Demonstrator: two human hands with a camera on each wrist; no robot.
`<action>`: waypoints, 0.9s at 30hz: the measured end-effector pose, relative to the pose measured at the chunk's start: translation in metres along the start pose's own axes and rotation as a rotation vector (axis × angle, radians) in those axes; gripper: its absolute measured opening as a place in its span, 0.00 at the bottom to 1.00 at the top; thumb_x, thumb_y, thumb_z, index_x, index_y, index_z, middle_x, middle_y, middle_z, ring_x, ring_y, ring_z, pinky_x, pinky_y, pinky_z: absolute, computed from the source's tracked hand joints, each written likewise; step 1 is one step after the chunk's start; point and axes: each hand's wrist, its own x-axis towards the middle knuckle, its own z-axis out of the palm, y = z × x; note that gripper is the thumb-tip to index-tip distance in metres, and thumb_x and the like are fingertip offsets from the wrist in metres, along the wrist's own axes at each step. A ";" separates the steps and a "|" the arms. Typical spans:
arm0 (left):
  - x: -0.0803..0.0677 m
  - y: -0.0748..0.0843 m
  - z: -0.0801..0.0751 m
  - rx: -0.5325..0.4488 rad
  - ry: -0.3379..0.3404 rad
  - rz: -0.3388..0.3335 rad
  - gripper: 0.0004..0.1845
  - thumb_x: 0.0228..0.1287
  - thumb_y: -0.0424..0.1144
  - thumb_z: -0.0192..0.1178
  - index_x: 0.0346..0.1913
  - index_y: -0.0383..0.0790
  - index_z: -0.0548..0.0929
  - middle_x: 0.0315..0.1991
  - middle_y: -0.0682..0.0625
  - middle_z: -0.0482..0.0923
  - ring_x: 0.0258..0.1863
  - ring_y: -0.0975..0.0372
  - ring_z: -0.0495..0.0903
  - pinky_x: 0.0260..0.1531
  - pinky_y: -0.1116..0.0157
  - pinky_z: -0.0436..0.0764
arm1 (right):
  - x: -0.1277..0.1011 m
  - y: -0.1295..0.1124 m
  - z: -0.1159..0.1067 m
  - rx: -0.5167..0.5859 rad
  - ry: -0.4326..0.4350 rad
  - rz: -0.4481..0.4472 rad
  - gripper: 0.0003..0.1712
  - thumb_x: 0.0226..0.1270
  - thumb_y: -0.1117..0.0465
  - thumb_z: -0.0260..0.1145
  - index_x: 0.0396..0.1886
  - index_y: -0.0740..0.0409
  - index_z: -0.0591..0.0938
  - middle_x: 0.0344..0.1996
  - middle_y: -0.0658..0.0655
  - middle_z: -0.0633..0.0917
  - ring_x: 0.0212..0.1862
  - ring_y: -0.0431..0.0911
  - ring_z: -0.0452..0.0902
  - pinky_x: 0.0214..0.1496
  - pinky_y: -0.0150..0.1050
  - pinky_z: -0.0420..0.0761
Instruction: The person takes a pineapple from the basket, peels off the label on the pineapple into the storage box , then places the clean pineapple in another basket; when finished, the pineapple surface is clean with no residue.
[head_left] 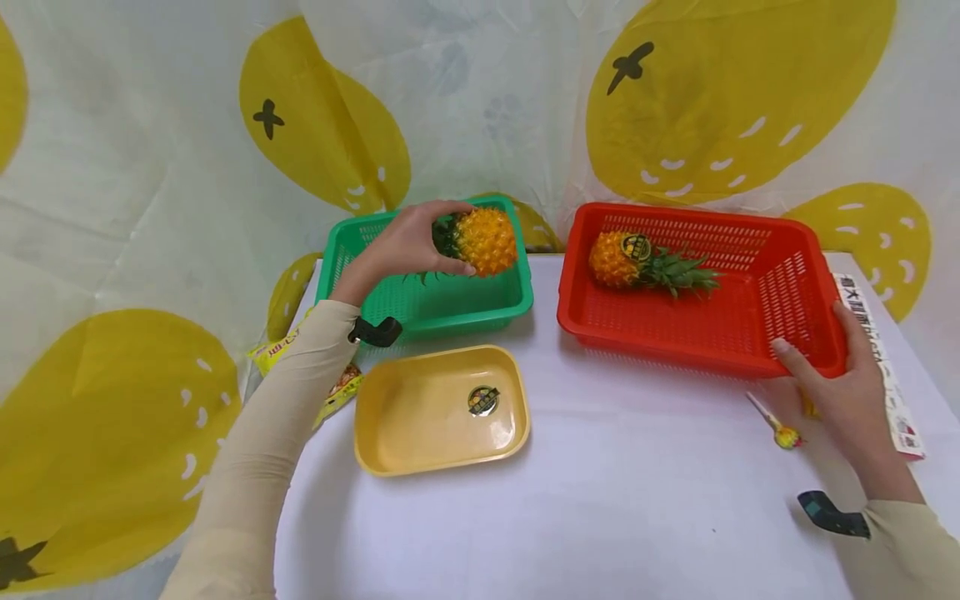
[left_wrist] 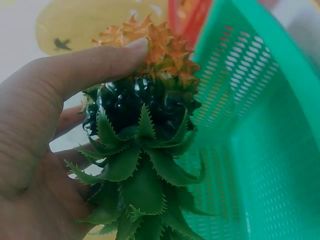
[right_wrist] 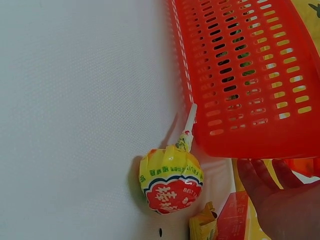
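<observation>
In the head view my left hand (head_left: 411,242) grips a small orange pineapple (head_left: 491,242) over the right part of the green basket (head_left: 435,323). The left wrist view shows the thumb lying across the fruit above its spiky green leaves (left_wrist: 142,182), other fingers behind it, partly hidden. My right hand (head_left: 855,408) holds the near right corner of the red basket (head_left: 675,354), thumb at the front rim and fingers along the right side. A second pineapple (head_left: 613,260), with a round black label, lies on its side in that basket, leaves pointing right.
A yellow tray (head_left: 420,458) with a round label stands before the green basket. Yellow snack packets (head_left: 341,396) lie left of it, partly under the left arm. A lollipop (head_left: 786,437) rests near my right hand, and a printed white box (head_left: 873,333) lies at the right edge.
</observation>
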 end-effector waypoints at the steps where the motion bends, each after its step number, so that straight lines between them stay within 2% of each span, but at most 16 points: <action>1: 0.003 -0.003 0.001 0.003 -0.001 -0.007 0.50 0.57 0.54 0.81 0.79 0.43 0.70 0.76 0.47 0.69 0.75 0.51 0.66 0.72 0.49 0.66 | 0.000 0.000 0.000 -0.001 0.000 -0.002 0.56 0.75 0.40 0.67 0.85 0.20 0.38 0.86 0.51 0.48 0.83 0.61 0.43 0.37 0.20 0.74; 8: 0.023 -0.028 0.013 0.036 -0.024 -0.031 0.50 0.56 0.52 0.82 0.79 0.44 0.71 0.76 0.47 0.69 0.75 0.51 0.66 0.71 0.49 0.66 | 0.000 0.006 0.003 0.011 -0.002 -0.014 0.56 0.75 0.40 0.68 0.85 0.20 0.38 0.86 0.54 0.48 0.83 0.64 0.43 0.31 0.17 0.71; 13: 0.034 -0.037 0.018 0.048 -0.057 -0.047 0.49 0.58 0.51 0.81 0.79 0.43 0.69 0.77 0.46 0.67 0.76 0.50 0.64 0.72 0.49 0.65 | -0.001 0.005 0.002 0.012 -0.002 -0.035 0.56 0.75 0.40 0.68 0.85 0.21 0.38 0.86 0.53 0.48 0.83 0.63 0.43 0.32 0.17 0.72; 18: 0.040 -0.049 0.024 0.058 -0.070 -0.084 0.49 0.59 0.48 0.81 0.80 0.41 0.69 0.77 0.44 0.66 0.76 0.48 0.64 0.72 0.48 0.64 | 0.001 0.003 0.001 0.003 0.000 -0.041 0.57 0.74 0.39 0.68 0.86 0.22 0.38 0.86 0.52 0.48 0.82 0.63 0.44 0.32 0.17 0.72; 27: 0.047 -0.067 0.037 0.036 -0.088 -0.102 0.49 0.59 0.47 0.82 0.80 0.41 0.68 0.77 0.42 0.66 0.75 0.47 0.64 0.71 0.47 0.65 | -0.001 0.006 0.002 0.007 0.016 -0.035 0.56 0.74 0.39 0.67 0.85 0.20 0.38 0.86 0.51 0.49 0.83 0.62 0.44 0.33 0.16 0.70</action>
